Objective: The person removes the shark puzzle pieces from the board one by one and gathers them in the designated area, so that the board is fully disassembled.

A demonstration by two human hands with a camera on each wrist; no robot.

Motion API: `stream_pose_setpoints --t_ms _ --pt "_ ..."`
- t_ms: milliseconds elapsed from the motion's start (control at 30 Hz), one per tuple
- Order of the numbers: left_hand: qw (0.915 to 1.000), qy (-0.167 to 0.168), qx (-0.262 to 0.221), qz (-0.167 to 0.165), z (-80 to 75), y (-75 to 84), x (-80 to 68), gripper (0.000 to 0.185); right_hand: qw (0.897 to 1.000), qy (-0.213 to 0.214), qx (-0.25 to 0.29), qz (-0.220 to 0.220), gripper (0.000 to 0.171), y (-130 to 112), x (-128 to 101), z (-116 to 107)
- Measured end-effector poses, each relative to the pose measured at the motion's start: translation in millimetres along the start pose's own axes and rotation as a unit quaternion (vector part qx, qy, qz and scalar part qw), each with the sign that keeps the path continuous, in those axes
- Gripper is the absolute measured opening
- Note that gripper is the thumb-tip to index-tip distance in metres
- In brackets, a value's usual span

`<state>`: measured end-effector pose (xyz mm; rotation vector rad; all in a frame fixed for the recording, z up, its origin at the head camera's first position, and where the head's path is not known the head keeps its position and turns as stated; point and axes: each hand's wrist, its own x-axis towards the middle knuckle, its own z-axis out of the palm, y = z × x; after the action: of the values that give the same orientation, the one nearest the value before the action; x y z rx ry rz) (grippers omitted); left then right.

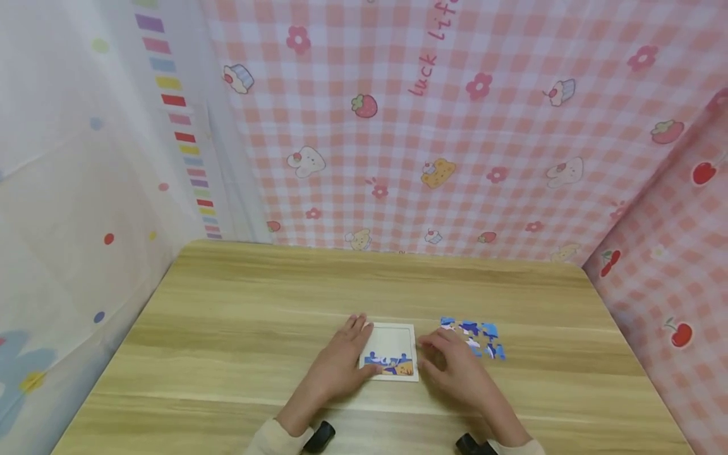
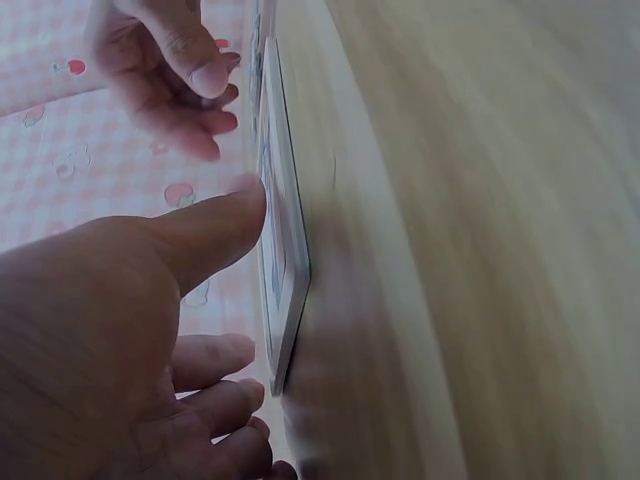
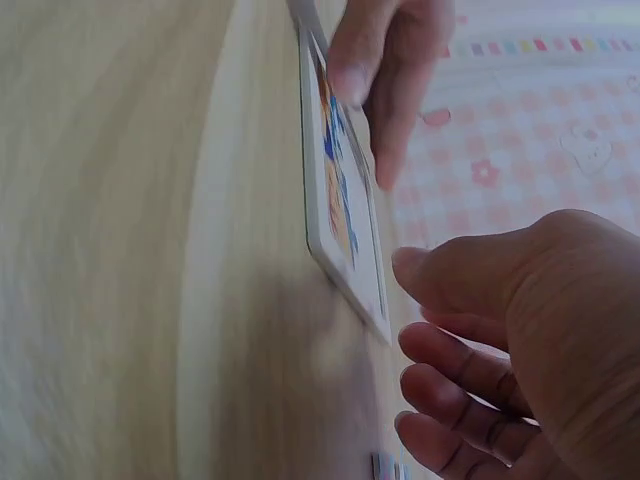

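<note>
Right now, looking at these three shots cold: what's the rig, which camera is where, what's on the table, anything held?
No machine here: a person works with two bare hands. The wide picture comes from a camera on the head; the two close, sideways ones come from cameras on each wrist. On the wooden table lies a white puzzle tray with a few pieces fitted along its near edge. Loose blue puzzle pieces lie to its right. The left hand rests on the tray's left edge. The right hand hovers by its right edge, fingers relaxed, holding nothing visible.

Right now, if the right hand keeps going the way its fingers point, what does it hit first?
Probably the puzzle tray. The right hand points left toward the tray's right edge, fingers just beside it, with nothing between. Depth is hard to judge, so contact may already be close.
</note>
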<state>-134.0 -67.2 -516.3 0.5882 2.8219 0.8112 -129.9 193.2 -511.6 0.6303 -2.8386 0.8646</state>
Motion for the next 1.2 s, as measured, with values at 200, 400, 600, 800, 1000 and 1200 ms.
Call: stream_pose_setpoints --t_ms 200,400,600,800,1000,1200 --pt "0.9998 -0.005 0.017 0.003 7.2 7.3 2.2 0.084 0.999 -0.047 -0.011 0.019 0.033 -8 -2 8" --pt "0.9996 -0.011 0.026 -0.008 10.9 7.7 2.9 0.082 0.998 -0.054 -0.011 0.024 0.038 -11 -2 12" --pt "0.9995 -0.013 0.025 -0.016 8.7 7.2 2.8 0.082 0.997 -0.056 -0.003 0.046 0.027 -12 2 13" --pt "0.9992 -0.014 0.029 -0.024 5.8 6.2 2.7 0.083 0.997 -0.063 0.018 0.050 0.025 -12 8 13" --pt "0.9994 -0.013 0.021 -0.022 4.3 4.8 2.4 0.083 0.996 -0.053 0.035 0.054 0.020 -11 10 16" --pt "0.9997 -0.005 0.016 -0.020 1.2 3.0 3.8 0.083 0.997 -0.043 0.031 0.062 0.018 -14 14 21"
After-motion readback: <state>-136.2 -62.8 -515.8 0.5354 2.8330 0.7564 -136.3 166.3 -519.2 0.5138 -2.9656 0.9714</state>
